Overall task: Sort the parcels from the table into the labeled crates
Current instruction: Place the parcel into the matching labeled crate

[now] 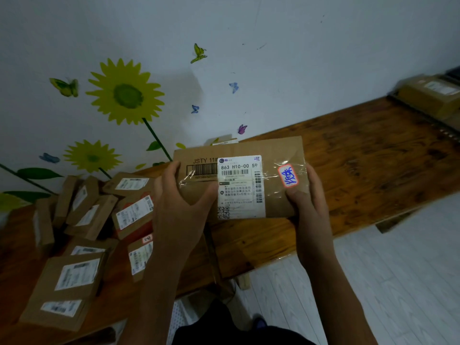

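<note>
Stretching along the wall, the wooden bench [361,165] carries a heap of parcels [92,227] at its left end. Both hands grip one cardboard parcel [239,180] above it, left hand [181,207] and right hand [308,202] clasping opposite ends.

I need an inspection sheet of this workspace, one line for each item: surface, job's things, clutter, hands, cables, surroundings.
Surface: wooden table, dark grain, bare on its right part.
Job's things: held parcel, brown cardboard, white shipping label and red-edged sticker facing up; parcel pile on the table's left; another parcel at far right, maybe in a crate.
Clutter: nothing seen.
Hands: left hand grips the parcel's left end; right hand grips its right end.
Cables: nothing seen.
Surroundings: white wall with sunflower decal and butterfly stickers; pale plank floor.
</note>
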